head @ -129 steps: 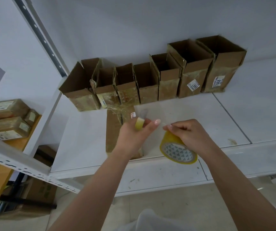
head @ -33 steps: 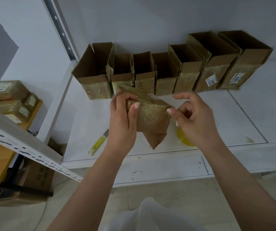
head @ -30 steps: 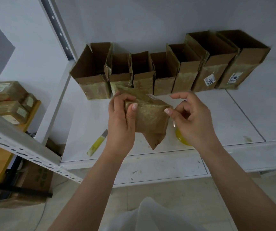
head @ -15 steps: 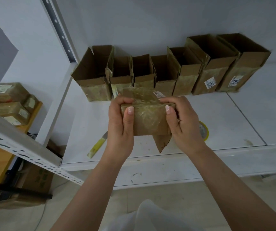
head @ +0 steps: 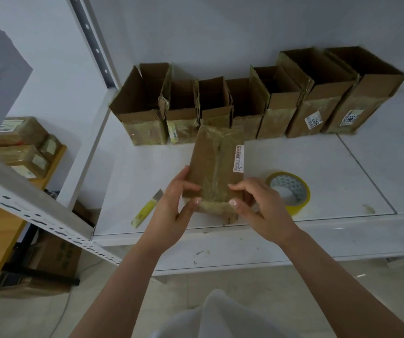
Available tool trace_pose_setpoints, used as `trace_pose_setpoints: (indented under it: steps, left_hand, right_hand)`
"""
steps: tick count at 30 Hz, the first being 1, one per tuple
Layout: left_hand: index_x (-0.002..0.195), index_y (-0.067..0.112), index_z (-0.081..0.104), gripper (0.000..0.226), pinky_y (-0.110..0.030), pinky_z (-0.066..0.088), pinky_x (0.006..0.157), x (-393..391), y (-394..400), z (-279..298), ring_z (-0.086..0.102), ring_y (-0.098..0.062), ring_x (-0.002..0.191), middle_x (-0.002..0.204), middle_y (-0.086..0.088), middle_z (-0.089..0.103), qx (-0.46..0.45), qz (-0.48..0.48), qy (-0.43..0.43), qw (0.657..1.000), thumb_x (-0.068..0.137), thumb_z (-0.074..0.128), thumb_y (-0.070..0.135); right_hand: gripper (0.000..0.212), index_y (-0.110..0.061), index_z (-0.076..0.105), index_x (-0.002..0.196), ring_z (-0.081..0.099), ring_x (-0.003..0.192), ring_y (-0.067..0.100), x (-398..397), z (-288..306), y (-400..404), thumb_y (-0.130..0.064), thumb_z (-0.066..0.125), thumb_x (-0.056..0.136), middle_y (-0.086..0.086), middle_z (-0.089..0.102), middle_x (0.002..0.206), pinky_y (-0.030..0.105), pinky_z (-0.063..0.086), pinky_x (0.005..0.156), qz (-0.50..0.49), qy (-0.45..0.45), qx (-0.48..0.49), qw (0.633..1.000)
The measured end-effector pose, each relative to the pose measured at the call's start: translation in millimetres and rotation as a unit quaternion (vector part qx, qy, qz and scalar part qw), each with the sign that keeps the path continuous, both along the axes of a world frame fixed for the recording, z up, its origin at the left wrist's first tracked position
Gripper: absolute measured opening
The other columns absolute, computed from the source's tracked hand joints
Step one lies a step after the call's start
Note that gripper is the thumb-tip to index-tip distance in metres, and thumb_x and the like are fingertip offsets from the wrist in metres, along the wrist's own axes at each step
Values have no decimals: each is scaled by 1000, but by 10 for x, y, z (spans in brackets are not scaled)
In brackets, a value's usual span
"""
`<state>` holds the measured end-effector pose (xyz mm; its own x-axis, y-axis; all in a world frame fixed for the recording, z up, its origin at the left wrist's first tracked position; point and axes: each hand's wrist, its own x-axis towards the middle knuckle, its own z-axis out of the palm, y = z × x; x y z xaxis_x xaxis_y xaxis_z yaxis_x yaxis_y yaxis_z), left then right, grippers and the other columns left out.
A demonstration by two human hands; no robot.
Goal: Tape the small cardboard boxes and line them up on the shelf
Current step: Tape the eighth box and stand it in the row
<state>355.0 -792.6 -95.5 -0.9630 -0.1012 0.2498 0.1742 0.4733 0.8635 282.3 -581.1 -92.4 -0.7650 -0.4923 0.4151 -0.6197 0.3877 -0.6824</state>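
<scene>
Cardboard box between hands | left hand pinches it | right hand pinches it

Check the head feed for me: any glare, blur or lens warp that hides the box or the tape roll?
Head view: light is soft and even, with faint shadows. The box in both hands is sharp enough to show its tape seam, though its label is too small to read. The tape roll is clear, with no glare. Wide-angle warp bends the shelf edge and upright.
</scene>
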Motion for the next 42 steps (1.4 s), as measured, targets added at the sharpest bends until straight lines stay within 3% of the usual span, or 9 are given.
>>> trace_pose_setpoints:
  steps: [5, 8, 11, 15, 21, 26, 32, 36, 42]
  left_hand:
    - [120, 20, 51, 37, -30, 38, 102, -86, 74, 102, 36, -10, 136, 147, -3, 39, -84, 89, -34, 992, 90, 63, 39]
    - [136, 15, 36, 78, -49, 40, 106, -406, 306, 260, 34, -25, 137, 149, -10, 34, -168, 127, -101, 972, 82, 57, 66]
    - [152, 11, 7, 117, -64, 21, 111, -774, 556, 339, -2, -42, 148, 161, -20, -4, -239, 152, -220, 933, 72, 51, 84]
    - [153, 6, -11, 132, -62, 11, 114, -1031, 579, 296, -11, -48, 145, 156, -28, -22, -186, 201, -309, 911, 69, 53, 85]
    - [154, 5, 7, 120, -55, 10, 118, -1065, 377, 280, 4, -46, 147, 157, -33, 1, -73, 239, -382, 890, 74, 57, 79]
    - [144, 13, 26, 105, -52, 42, 104, -936, 233, 466, 45, -38, 126, 139, -17, 42, -27, 145, -322, 935, 59, 72, 55]
    - [153, 33, -12, 127, -54, 8, 121, -707, 59, 862, -5, -21, 150, 162, 5, 1, -337, -111, -124, 927, 63, 78, 34]
    - [151, 46, -9, 121, -53, -3, 119, -638, 22, 996, -17, -18, 149, 161, 18, -6, -403, -228, -61, 884, 62, 72, 33]
    - [149, 52, -4, 111, -54, -12, 113, -684, -130, 858, -24, -16, 147, 161, 19, -13, -469, -142, -23, 871, 76, 68, 10]
  right_hand:
    - [40, -11, 60, 117, 59, 65, 8, -73, -49, 53, -42, 42, 100, -7, 62, 73, 28, 52, 59, -74, -77, -76, 991]
    - [42, -9, 59, 117, 63, 67, 5, -98, -41, 50, -40, 37, 100, 0, 65, 81, 27, 54, 64, -104, -110, -94, 984]
    - [42, -11, 59, 115, 62, 67, 6, -111, -19, 41, -42, 36, 97, 0, 64, 84, 24, 54, 64, -107, -134, -119, 978]
    - [37, -17, 58, 113, 59, 68, -2, -99, -11, 69, -43, 39, 94, -3, 63, 85, 12, 48, 62, -111, -155, -134, 972]
    - [24, -22, 58, 112, 59, 66, 3, -167, 30, 125, -36, 43, 100, -6, 63, 85, 19, 50, 64, -136, -171, -141, 966]
    - [23, -18, 59, 112, 60, 65, 0, -286, 173, 163, -31, 42, 102, -6, 65, 88, 28, 52, 68, -172, -130, -157, 964]
    - [44, -16, 63, 115, 60, 87, -2, -630, 575, 433, -48, 39, 98, -1, 67, 108, 15, 46, 78, -199, -136, -270, 932]
    - [66, -41, 64, 122, 55, 118, 0, -691, 684, 411, -79, 27, 84, -17, 63, 127, 30, 41, 100, -68, -263, -159, 949]
    - [38, -27, 74, 108, 70, 102, 21, -425, 605, 227, -53, 62, 83, 8, 74, 105, 39, 56, 87, -2, -346, -209, 915]
